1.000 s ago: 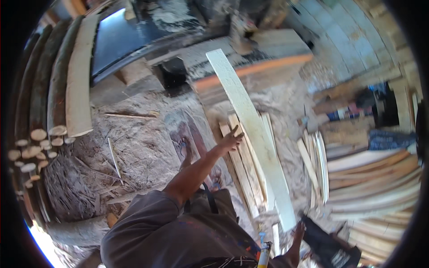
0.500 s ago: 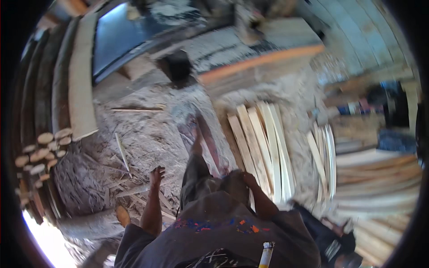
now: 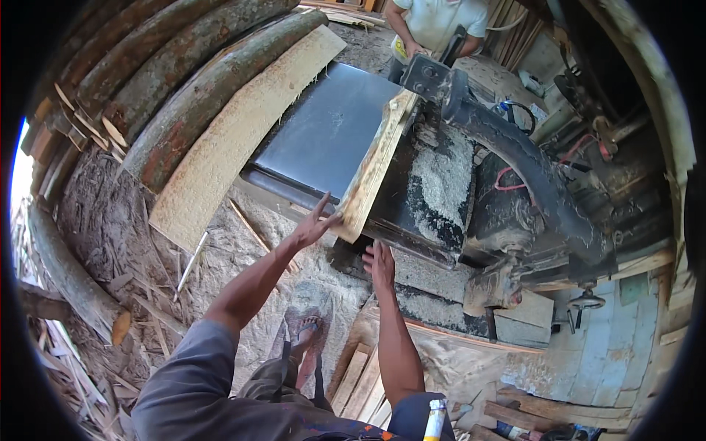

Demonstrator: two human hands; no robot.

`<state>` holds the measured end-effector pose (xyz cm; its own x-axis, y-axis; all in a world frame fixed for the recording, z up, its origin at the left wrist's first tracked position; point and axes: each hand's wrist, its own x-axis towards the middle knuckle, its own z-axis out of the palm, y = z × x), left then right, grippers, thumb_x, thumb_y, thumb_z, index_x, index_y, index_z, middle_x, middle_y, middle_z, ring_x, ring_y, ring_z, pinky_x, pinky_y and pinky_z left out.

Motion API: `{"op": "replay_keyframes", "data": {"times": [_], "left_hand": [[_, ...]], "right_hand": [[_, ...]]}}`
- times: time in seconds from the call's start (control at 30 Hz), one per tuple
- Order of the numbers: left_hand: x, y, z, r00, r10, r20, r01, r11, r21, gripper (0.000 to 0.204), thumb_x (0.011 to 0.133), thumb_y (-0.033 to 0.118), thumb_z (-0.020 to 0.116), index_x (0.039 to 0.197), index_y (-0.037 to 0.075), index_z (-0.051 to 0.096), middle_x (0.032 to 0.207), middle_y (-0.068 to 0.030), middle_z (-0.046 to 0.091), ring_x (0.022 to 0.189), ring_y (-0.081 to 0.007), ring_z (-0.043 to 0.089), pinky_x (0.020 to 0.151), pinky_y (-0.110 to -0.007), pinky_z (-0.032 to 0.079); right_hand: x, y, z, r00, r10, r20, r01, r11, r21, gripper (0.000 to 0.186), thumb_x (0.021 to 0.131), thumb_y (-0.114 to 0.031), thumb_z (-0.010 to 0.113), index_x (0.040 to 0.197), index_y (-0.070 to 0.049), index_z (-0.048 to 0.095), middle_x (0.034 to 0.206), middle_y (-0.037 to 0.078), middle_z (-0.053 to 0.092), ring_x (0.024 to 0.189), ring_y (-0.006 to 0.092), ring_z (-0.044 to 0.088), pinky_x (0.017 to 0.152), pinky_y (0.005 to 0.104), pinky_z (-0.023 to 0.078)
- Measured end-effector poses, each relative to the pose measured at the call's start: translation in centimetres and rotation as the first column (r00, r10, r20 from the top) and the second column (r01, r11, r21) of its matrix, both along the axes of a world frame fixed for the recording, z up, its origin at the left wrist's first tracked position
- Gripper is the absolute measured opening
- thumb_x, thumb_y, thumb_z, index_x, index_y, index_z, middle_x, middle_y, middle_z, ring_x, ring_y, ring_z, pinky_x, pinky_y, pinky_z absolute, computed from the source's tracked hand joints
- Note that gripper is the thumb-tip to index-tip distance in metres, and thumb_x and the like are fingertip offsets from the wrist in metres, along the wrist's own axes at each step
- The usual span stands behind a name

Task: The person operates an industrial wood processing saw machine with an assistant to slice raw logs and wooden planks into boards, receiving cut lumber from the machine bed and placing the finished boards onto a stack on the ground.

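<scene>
Logs (image 3: 220, 87) and scrap wood (image 3: 62, 367) on a dusty floor (image 3: 268, 309)

Bark-covered logs lie side by side at upper left, a pale slab (image 3: 243, 132) alongside. A thin stick (image 3: 193, 263) and a curved log (image 3: 70, 272) lie below.

Light's pretty soft and even overall, with blown-out white glare at the far left edge. The metal table (image 3: 323, 140) picks up a bluish sheen, while the machine arm (image 3: 515, 153) sits kinda dim. Both hands (image 3: 380, 264) look reasonably crisp. Fisheye bends the logs (image 3: 217, 95) hard, corners go black, and the lower right seems a bit soft, maybe blur.
</scene>
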<state>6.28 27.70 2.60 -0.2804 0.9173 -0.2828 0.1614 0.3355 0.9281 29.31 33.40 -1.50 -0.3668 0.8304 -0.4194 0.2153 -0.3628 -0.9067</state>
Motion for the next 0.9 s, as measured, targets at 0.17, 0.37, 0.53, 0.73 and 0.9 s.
{"op": "replay_keyframes", "data": {"times": [0.17, 0.37, 0.53, 0.73, 0.9], "left_hand": [[0.5, -3.0, -2.7, 0.959, -0.262, 0.111, 0.257, 0.964, 0.064, 0.12, 0.07, 0.061, 0.067, 0.146, 0.006, -0.007, 0.148, -0.029, 0.013, 0.137, -0.0379, 0.02, 0.111, -0.046, 0.024], [5.5, -17.0, -1.3, 0.958, -0.161, 0.235, 0.167, 0.986, -0.003, 0.114, 0.072, 0.052, 0.072, 0.147, 0.003, 0.001, 0.144, -0.028, 0.028, 0.134, -0.0326, 0.029, 0.11, -0.039, 0.023], [8.9, -28.0, -3.8, 0.96, -0.158, 0.232, 0.147, 0.987, 0.062, 0.109, 0.076, 0.045, 0.072, 0.147, 0.004, 0.0, 0.148, -0.0241, 0.022, 0.136, -0.0287, 0.024, 0.11, -0.037, 0.024], [14.1, -39.1, 0.5, 0.922, -0.189, 0.338, 0.203, 0.979, -0.007, 0.111, 0.078, 0.049, 0.07, 0.147, 0.003, -0.005, 0.147, -0.0243, 0.023, 0.134, -0.0271, 0.025, 0.107, -0.035, 0.027], [16.7, -48.6, -0.2, 0.966, -0.237, 0.105, 0.231, 0.97, 0.069, 0.112, 0.076, 0.058, 0.065, 0.147, 0.005, -0.004, 0.147, -0.0285, 0.02, 0.137, -0.0334, 0.023, 0.109, -0.038, 0.025]], "right_hand": [[-4.4, -4.3, 2.5, 0.992, 0.116, 0.043, -0.115, 0.993, -0.022, 0.075, 0.09, -0.055, 0.045, 0.142, -0.005, 0.025, 0.131, 0.02, 0.047, 0.113, 0.0343, 0.053, 0.089, 0.0392, 0.046], [-0.2, -19.0, 1.1, 0.976, 0.164, 0.141, -0.181, 0.977, 0.115, 0.064, 0.094, -0.051, 0.038, 0.14, -0.008, 0.028, 0.127, 0.025, 0.049, 0.115, 0.0417, 0.05, 0.093, 0.0415, 0.042], [3.2, -29.4, 1.8, 0.961, 0.218, 0.169, -0.25, 0.947, 0.202, 0.061, 0.097, -0.048, 0.033, 0.137, -0.003, 0.032, 0.132, 0.025, 0.043, 0.119, 0.0413, 0.045, 0.097, 0.0415, 0.038], [7.7, -41.0, 3.8, 0.979, 0.109, 0.171, -0.156, 0.945, 0.289, 0.058, 0.097, -0.046, 0.035, 0.133, -0.001, 0.039, 0.129, 0.026, 0.045, 0.117, 0.0412, 0.045, 0.098, 0.0433, 0.035], [10.8, -50.1, 5.7, 0.977, 0.203, 0.073, -0.214, 0.95, 0.227, 0.062, 0.098, -0.047, 0.033, 0.14, -0.001, 0.03, 0.137, 0.024, 0.039, 0.129, 0.0356, 0.037, 0.106, 0.0365, 0.029]]}}
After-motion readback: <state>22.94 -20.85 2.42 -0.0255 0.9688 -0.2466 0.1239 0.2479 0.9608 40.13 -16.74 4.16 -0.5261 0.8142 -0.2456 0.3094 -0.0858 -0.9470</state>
